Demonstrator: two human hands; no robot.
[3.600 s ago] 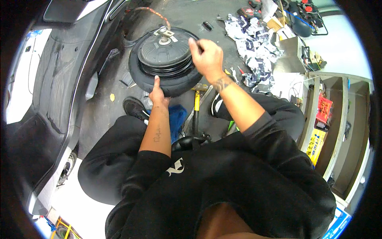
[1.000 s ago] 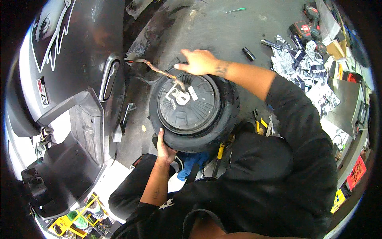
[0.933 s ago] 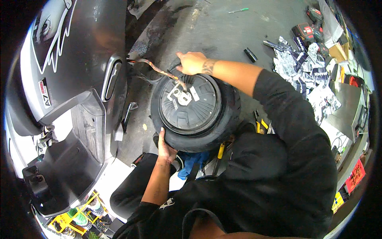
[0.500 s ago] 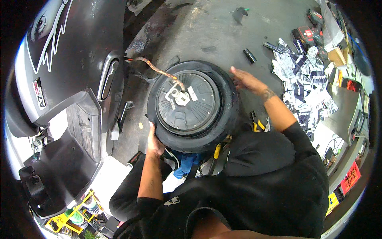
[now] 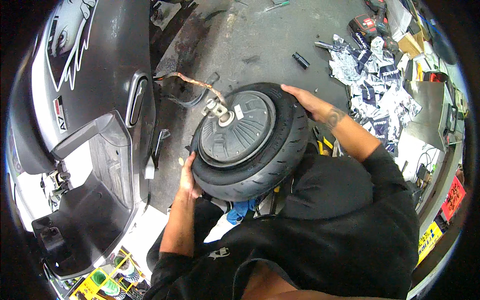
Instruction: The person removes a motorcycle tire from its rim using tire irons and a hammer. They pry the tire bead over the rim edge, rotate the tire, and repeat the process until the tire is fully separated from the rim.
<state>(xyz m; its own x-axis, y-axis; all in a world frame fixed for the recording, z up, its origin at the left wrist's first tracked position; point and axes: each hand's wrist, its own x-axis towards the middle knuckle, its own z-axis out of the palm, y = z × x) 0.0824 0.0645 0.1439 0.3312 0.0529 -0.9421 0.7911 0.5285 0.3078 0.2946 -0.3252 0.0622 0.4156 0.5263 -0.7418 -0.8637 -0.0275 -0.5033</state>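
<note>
A black tyre [image 5: 270, 167] surrounds a grey hub motor [image 5: 235, 140], tilted between my hands with its face up. My left hand [image 5: 189, 177] grips the tyre's left side, thumb along the sidewall and the other fingers hidden beneath. My right hand [image 5: 307, 102] is closed on its upper right, thumb on top. A metal axle fitting [image 5: 218, 112] sits at the hub's centre, with a worn cable [image 5: 192, 80] running from it to the dark scooter body [image 5: 95, 65] on the left. Pliers with yellow handles [image 5: 324, 145] lie partly hidden beside my right knee.
Crumpled printed wrapping [image 5: 375, 90] covers the floor at right, with cordless power tools [image 5: 365, 27] above it. A black cylinder [image 5: 300, 60] and a green pen [image 5: 277, 6] lie on the floor ahead. A grey shelf unit [image 5: 450, 160] stands far right, a yellow rack [image 5: 90, 285] at lower left.
My right hand has moved from above the tyre's top to grip its upper right. The wheel has shifted right and downward in the picture and is more tilted, showing more tread at lower right.
</note>
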